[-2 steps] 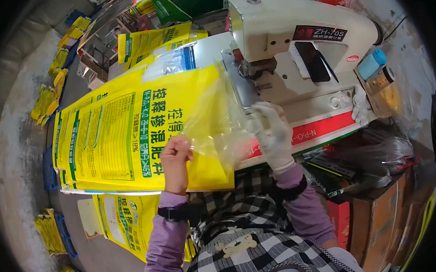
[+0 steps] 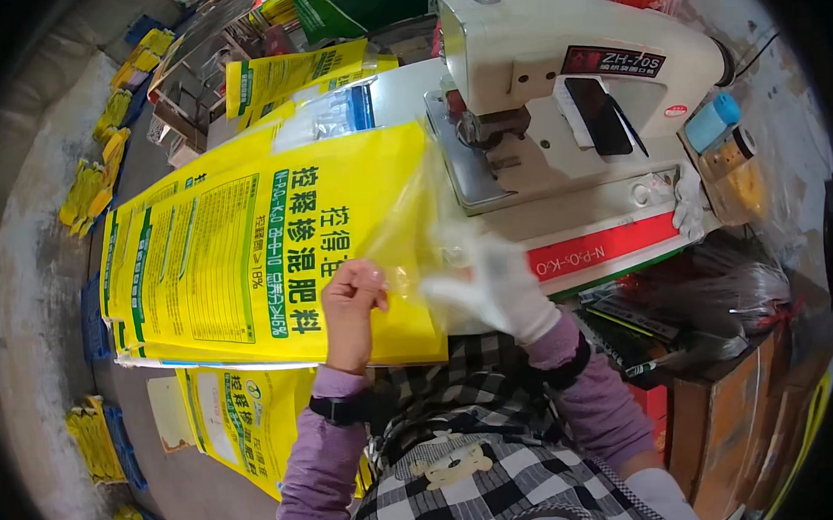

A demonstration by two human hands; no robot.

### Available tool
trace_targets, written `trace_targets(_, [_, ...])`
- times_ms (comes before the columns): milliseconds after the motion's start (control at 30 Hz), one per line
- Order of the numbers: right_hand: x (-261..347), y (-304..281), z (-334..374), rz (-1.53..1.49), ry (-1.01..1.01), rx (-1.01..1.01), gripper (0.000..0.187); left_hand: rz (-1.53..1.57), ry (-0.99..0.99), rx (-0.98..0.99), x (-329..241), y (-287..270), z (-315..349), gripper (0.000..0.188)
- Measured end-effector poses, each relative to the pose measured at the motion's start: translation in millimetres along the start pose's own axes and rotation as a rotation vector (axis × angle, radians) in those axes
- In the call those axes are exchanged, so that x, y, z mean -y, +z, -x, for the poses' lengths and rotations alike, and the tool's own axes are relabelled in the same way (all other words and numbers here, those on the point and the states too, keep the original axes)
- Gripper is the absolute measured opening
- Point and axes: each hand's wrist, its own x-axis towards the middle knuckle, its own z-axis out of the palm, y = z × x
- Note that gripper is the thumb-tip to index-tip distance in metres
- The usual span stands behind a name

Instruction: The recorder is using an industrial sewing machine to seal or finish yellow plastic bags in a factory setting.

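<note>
A yellow printed bag (image 2: 375, 182) lies flat on top of other yellow bags on the table in front of me. Clear plastic film (image 2: 401, 237), like a liner, sticks out past its right end. My bare left hand (image 2: 348, 311) is closed in a pinch on the film, just above the bag. Beside it on the right is my right hand (image 2: 503, 293) in a white glove, at the film's loose edge. Motion smears its fingers, so their grip is unclear. Beyond the hands stands a white sewing machine (image 2: 556, 50), its head close to the bag's end.
A phone (image 2: 599, 117) and a pen lie on the machine. At its right end are a glove (image 2: 689, 203), a blue-capped container (image 2: 711, 122) and a jar (image 2: 736, 154). Another yellow bag (image 2: 255, 410) hangs below the table edge. Cardboard boxes (image 2: 726, 413) stand at lower right.
My right hand has swung left and a little down toward my left hand, and is now more blurred. My left hand has shifted slightly right with the film.
</note>
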Motion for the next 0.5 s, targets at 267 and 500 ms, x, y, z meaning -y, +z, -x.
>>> trace_targets(267, [10, 46, 38, -0.401, 0.352, 0.072, 0.020, -0.658, 0.252, 0.035, 49, 25, 17, 0.044])
trace_targets(500, [0, 54, 50, -0.349, 0.143, 0.084, 0.019, -0.974, -0.229, 0.322, -35, 11, 16, 0.026])
